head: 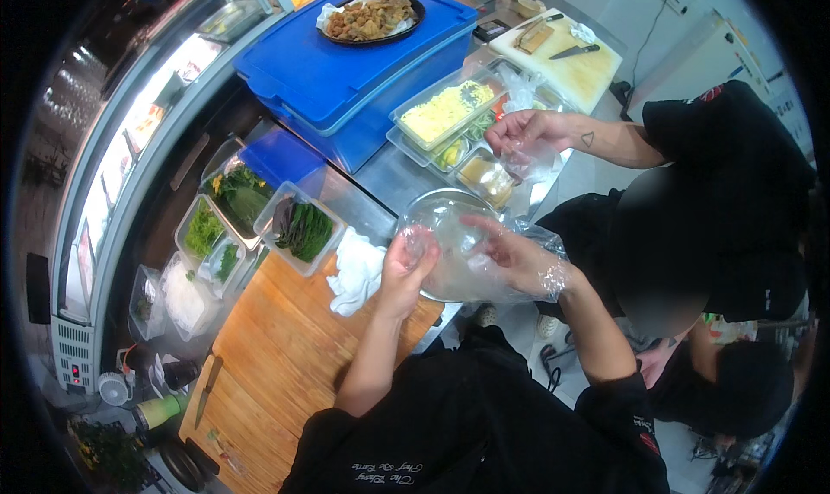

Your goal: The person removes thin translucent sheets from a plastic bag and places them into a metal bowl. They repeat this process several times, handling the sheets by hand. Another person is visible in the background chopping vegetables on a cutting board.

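Observation:
My left hand [407, 270] pinches a clear plastic bag or glove [447, 247], its fingers and thumb closed around a gathered part. Opposite it, my right hand [515, 255] is inside the thin plastic, fingers spread, with crumpled film around the wrist. Both hands are over a round metal bowl [443, 192] at the counter edge; the plastic hides much of the bowl's inside. A white cloth [358, 272] lies beside my left hand on the wooden cutting board [295, 338].
A co-worker's hand [528, 131] at right also holds clear film. Shredded yellow food [447, 111] fills a tub near a blue lidded bin [356, 72] bearing a plate of fried food [376, 17]. Tubs of greens [305, 231] stand left. Knives [209, 393] lie on both boards.

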Available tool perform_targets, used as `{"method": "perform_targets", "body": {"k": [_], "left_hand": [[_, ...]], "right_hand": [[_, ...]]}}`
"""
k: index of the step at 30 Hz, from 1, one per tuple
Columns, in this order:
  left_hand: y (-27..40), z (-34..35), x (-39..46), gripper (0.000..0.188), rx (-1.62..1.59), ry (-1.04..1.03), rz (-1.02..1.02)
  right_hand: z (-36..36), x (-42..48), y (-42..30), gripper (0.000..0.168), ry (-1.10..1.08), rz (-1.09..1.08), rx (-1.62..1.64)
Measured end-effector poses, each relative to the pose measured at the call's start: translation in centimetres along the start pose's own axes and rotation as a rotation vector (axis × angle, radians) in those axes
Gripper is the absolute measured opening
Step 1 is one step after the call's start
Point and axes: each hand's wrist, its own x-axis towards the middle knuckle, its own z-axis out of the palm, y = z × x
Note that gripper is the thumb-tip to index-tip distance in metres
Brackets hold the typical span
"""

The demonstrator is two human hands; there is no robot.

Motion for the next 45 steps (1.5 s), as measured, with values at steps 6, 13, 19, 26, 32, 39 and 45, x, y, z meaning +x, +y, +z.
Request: {"method": "perform_targets", "body": {"k": [6, 13, 19, 26, 32, 39, 45], "left_hand": [[1.6, 0.5, 1.4, 0.056, 0.291, 0.057, 0.076], [1.8, 0.7, 1.6, 0.060, 0.446, 0.070, 0.139], [2.0, -0.5, 1.0, 0.044, 0.234, 0.081, -0.196], [-0.1, -1.4, 1.3, 0.047, 0.255, -0.014, -0.031], [0.3, 0.7, 0.8, 0.056, 0.346, 0.001, 0.015], [-0.5, 0.6, 1.2, 0.046, 0.375, 0.122, -0.012], [1.0, 1.1, 0.9, 0.040, 0.205, 0.179, -0.208]], "right_hand": [[0.0, 1.0, 0.0, 0.040, 0.082, 0.171, -0.244], [1.7, 2.4, 0.0, 0.053, 0.300, 0.206, -0.417], [0.3, 1.7, -1.5, 0.045, 0.089, 0.221, -0.314], [2.7, 2.9, -0.7, 0.074, 0.176, -0.082, -0.762], [1.7, 3.8, 3.4, 0.068, 0.052, -0.167, -1.059], [1.0, 3.9, 3.1, 0.047, 0.339, -0.260, -0.880], [0.1, 2.5, -0.2, 0.036, 0.308, 0.171, -0.539]]}}
